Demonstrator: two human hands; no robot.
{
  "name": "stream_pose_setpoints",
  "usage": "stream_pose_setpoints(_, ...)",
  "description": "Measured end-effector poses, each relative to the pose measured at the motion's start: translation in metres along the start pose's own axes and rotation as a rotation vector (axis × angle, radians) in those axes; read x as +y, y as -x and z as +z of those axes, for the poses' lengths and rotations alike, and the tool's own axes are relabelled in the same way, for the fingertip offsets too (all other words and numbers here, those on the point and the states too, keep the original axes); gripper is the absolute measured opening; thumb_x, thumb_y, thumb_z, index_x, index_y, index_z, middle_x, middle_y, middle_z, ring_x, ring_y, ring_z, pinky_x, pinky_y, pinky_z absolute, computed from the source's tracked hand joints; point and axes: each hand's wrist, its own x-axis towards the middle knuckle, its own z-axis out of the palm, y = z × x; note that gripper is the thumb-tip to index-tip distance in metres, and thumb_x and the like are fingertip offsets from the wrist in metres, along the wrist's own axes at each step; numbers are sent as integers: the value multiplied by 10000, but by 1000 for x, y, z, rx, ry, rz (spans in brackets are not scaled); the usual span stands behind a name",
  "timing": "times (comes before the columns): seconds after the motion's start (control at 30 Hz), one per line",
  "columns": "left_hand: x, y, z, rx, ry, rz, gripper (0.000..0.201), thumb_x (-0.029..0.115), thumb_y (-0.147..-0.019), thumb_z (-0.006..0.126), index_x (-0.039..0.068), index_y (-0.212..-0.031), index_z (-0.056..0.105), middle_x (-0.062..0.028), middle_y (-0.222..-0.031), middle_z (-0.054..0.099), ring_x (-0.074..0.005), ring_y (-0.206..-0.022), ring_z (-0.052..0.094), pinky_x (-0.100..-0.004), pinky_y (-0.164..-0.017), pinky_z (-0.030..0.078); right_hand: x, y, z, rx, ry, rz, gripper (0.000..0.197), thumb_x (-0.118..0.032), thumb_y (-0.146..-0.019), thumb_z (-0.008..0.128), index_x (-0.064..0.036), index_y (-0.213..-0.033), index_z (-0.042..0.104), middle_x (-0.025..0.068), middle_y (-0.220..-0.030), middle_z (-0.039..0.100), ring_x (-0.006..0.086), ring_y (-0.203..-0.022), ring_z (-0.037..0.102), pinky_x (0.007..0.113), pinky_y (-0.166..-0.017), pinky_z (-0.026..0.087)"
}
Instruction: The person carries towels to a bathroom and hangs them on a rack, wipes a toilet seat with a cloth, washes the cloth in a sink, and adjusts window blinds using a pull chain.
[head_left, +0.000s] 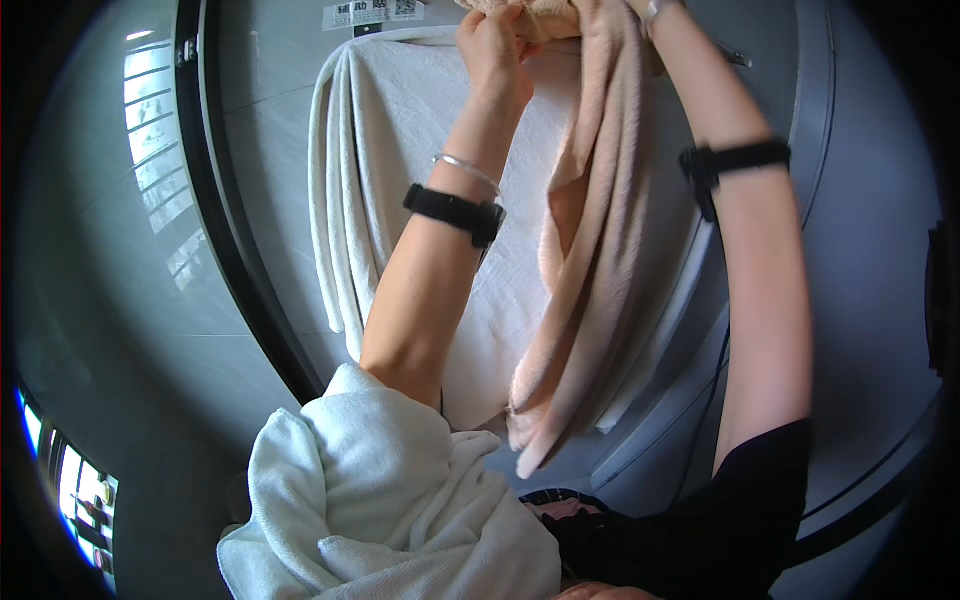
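Note:
A peach towel (600, 150) hangs in long folds at the top centre, bunched along its upper edge. My left hand (492, 52) is raised to that bunched edge, its fingers closed on the fabric. Only the wrist end of my right hand (645, 8) shows beside the peach towel's top; its fingers are out of the picture. Behind the peach towel a white towel (410, 130) hangs down, with several folds at its left side. A second white towel (390, 480) lies draped over my left upper arm.
A grey tiled wall (265, 130) stands behind the towels, with a white printed label (372, 14) at the top. A dark vertical frame (215, 180) runs down the left. A metal bar end (738, 58) sticks out beyond my right forearm.

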Motion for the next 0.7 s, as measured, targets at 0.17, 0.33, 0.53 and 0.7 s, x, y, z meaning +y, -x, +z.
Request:
stream_pose_setpoints(0.17, -6, 51, 4, 4, 138, -110, 129, 89, -726, 581, 114, -730, 454, -10, -600, 488, -127, -452, 432, -289, -436, 371, 29, 138, -20, 470, 434, -360, 497, -236, -763, 597, 7, -1152, 405, 212, -1129, 475, 294, -1038, 472, 391, -864, 391)
stream_pose_setpoints(0.33, -4, 62, 10, 59, 162, -109, 139, 73, -746, 572, 122, -745, 442, -2, -645, 503, -119, -454, 432, -275, -412, 336, 52, 337, -33, -347, -460, 581, 935, -203, -688, 700, 41, -1348, 84, 225, -1375, 206, 293, -1280, 225, 380, -1059, 176)
stream_pose_setpoints(0.53, 3, 102, -17, -91, -46, -70, 196, 40, -756, 505, 52, -951, 492, -60, -787, 571, -124, -567, 518, -281, -434, 402, 38, 230, -93, -24, -69, 324, 428, -241, -804, 593, 9, -1115, 440, 117, -991, 561, 188, -818, 564, 300, -715, 468)
stream_pose_setpoints(0.7, 24, 259, -27, -266, -6, -282, 324, 15, -729, 507, 20, -1052, 486, -9, -699, 522, -63, -531, 489, -195, -394, 386, 56, 67, -145, -145, -311, 110, 317, -223, -824, 571, -26, -1055, 481, 66, -900, 556, 129, -796, 559, 264, -683, 478)
